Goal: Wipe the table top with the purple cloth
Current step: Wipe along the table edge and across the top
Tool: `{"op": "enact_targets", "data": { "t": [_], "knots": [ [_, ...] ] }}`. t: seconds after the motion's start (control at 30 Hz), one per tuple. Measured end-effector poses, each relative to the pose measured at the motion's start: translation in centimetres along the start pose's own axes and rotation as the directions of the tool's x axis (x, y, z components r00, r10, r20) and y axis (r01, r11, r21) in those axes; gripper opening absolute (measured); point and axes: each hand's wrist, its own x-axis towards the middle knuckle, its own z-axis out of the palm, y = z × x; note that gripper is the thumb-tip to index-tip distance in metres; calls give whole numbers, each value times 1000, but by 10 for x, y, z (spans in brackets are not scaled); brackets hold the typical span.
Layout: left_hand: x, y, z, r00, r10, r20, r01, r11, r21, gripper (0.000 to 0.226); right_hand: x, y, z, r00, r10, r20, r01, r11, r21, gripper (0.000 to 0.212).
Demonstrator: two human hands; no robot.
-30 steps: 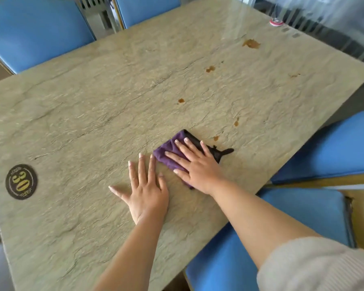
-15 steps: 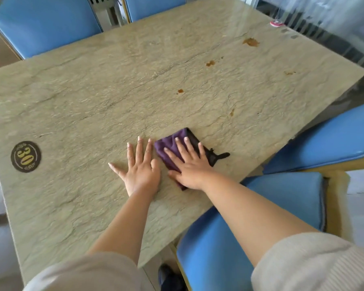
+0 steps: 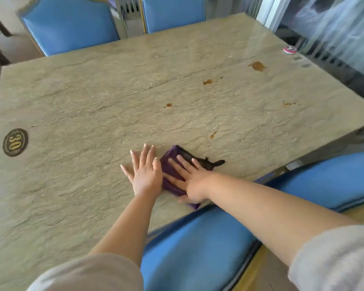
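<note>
The folded purple cloth point(image 3: 170, 162) lies near the front edge of the beige stone table top point(image 3: 114, 97). My right hand point(image 3: 189, 179) presses flat on the cloth with its fingers spread. My left hand point(image 3: 144, 171) rests flat on the bare table just left of the cloth, its little-finger side touching the cloth's edge. Brown stains point(image 3: 257, 66) point(image 3: 207, 82) point(image 3: 168, 105) point(image 3: 212, 135) dot the table beyond and to the right of the cloth. A dark tag point(image 3: 213, 163) sticks out at the cloth's right.
A round black "30" badge point(image 3: 15, 142) sits at the table's left edge. A small red-white cap point(image 3: 290, 49) lies at the far right corner. Blue chairs point(image 3: 69, 24) point(image 3: 173, 13) stand behind the table, and blue seats point(image 3: 200, 248) point(image 3: 328, 177) in front right.
The cloth and my right hand have slid back toward the front edge. My left hand has closed in until it touches the cloth. The camera has pulled back and tilted up.
</note>
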Motion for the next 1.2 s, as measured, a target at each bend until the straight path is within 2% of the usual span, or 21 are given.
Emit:
{"op": "enact_targets", "data": {
  "t": [0.07,0.1,0.2,0.27,0.33,0.43,0.5,0.57,0.63,0.7,0.77,0.83,0.93,1.0,1.03,1.1,1.17,1.2],
  "knots": [
    [1,10,7,998,-32,-48,31,999,-6,64,-16,12,18,983,-184,-27,180,979,-97,75],
    [0,13,10,997,-40,-63,40,999,9,63,-23,23,25,972,-229,-57,222,970,-99,72],
    [-1,14,20,996,-38,-79,47,991,129,54,-27,62,32,966,-217,-139,217,976,-17,67],
    [0,12,24,997,-28,-77,43,979,201,53,-23,91,31,976,-88,-197,101,993,60,65],
    [2,13,25,997,-25,-79,43,972,232,58,-20,123,33,960,147,-239,-103,977,184,63],
    [3,15,26,997,-6,-74,26,965,263,66,-17,142,36,857,481,-186,-404,850,337,63],
    [3,14,27,997,2,-73,17,966,258,68,-10,119,33,821,551,-146,-464,795,391,66],
    [4,15,25,996,-13,-86,30,979,200,68,-4,80,29,871,454,-185,-368,855,365,68],
    [7,20,21,991,-62,-122,69,996,52,66,-1,50,26,936,220,-276,-150,955,254,69],
    [12,29,18,978,-138,-153,120,985,-123,63,5,42,23,950,-23,-311,57,993,100,65],
    [17,39,17,967,-189,-172,150,964,-218,60,18,53,14,937,-138,-322,149,989,9,62],
    [25,48,19,960,-208,-186,160,957,-242,57,37,74,3,927,-99,-361,119,992,33,58],
    [45,48,22,963,-178,-203,154,980,-129,51,63,111,-13,884,216,-416,-137,968,211,58],
    [53,41,27,964,-167,-207,169,986,-5,53,71,121,-18,825,425,-373,-302,889,344,58],
    [54,39,29,965,-153,-214,165,986,39,55,71,117,-19,816,464,-344,-336,865,372,58],
    [53,37,31,961,-114,-251,127,991,39,62,67,100,-16,853,379,-358,-260,904,338,58],
    [52,38,30,950,-111,-292,93,993,-74,66,62,84,-14,900,113,-420,-23,977,213,58],
    [52,37,29,941,-121,-317,81,987,-135,67,66,82,-15,903,-30,-430,97,986,133,58]
  ]
}}
